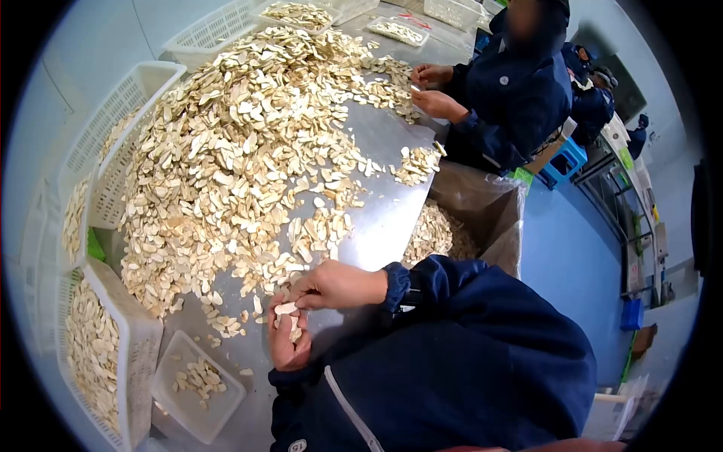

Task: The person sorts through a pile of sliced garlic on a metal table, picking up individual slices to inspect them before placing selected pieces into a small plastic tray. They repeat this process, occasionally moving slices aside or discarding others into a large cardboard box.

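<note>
My left hand is curled palm-up near the table's edge, with several pale dried slices in it. Above it, my right hand has thumb and fingers pinched at a pale, elongated slice over the left fingers. What else the right fingers cover is hidden. A big heap of similar cream and tan slices spreads over the metal table just beyond both hands. A shallow white tray with some slices lies beside my left hand.
White perforated baskets of slices line the far side. A lined bin holding brown pieces stands by my right arm. Across the corner, a co-worker in dark blue holds a slice. A blue stool and other people are behind.
</note>
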A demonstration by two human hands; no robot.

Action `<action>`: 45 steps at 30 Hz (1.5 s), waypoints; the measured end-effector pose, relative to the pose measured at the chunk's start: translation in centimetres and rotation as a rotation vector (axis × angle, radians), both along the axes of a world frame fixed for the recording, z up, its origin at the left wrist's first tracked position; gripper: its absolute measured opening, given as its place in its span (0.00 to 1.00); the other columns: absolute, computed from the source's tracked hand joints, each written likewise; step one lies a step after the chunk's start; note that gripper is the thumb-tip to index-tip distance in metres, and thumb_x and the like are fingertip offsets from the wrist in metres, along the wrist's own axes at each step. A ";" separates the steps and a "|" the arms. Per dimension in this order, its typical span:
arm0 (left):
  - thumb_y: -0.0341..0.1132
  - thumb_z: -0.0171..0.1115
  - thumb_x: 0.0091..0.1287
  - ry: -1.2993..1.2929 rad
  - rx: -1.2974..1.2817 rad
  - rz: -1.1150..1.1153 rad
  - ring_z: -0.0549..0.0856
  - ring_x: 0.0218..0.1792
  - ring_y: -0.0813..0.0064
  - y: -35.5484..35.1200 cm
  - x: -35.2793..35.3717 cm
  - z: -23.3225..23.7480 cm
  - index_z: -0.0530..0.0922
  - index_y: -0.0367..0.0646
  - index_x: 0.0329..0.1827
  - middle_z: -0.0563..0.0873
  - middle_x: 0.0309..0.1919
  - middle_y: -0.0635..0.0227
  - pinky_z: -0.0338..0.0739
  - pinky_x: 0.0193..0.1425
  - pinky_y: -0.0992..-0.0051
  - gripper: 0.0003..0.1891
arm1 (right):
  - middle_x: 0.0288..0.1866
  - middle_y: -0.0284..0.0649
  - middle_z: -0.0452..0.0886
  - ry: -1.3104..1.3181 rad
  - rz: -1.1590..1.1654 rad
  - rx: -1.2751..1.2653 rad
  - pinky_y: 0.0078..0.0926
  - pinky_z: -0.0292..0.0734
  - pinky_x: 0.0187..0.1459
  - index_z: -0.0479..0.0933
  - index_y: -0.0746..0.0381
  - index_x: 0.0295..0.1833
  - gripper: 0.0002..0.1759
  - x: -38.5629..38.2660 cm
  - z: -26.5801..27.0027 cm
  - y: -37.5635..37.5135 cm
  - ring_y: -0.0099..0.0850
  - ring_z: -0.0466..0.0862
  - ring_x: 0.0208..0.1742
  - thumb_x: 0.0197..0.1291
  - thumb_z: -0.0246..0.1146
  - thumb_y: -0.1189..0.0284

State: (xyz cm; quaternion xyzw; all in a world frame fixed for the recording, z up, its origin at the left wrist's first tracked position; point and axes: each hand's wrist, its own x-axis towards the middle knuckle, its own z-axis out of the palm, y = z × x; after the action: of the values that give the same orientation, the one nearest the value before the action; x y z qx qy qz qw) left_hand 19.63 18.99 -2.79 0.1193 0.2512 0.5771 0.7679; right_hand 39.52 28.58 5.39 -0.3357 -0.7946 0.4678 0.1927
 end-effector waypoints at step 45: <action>0.51 0.59 0.82 -0.111 0.076 0.053 0.79 0.41 0.75 0.2 -0.5 -1.3 0.76 0.50 0.52 0.77 0.42 0.68 0.68 0.20 0.85 0.14 | 0.45 0.44 0.87 -0.368 -0.321 0.865 0.41 0.83 0.50 0.86 0.58 0.57 0.18 2.6 -2.3 3.9 0.47 0.86 0.49 0.61 0.68 0.77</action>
State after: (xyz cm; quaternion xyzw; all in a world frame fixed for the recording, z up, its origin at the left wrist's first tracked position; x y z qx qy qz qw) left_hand 19.09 19.18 -4.10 0.1098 0.1893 0.6122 0.7599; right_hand 42.14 32.44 3.13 -0.4199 -0.8751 -0.0071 0.2405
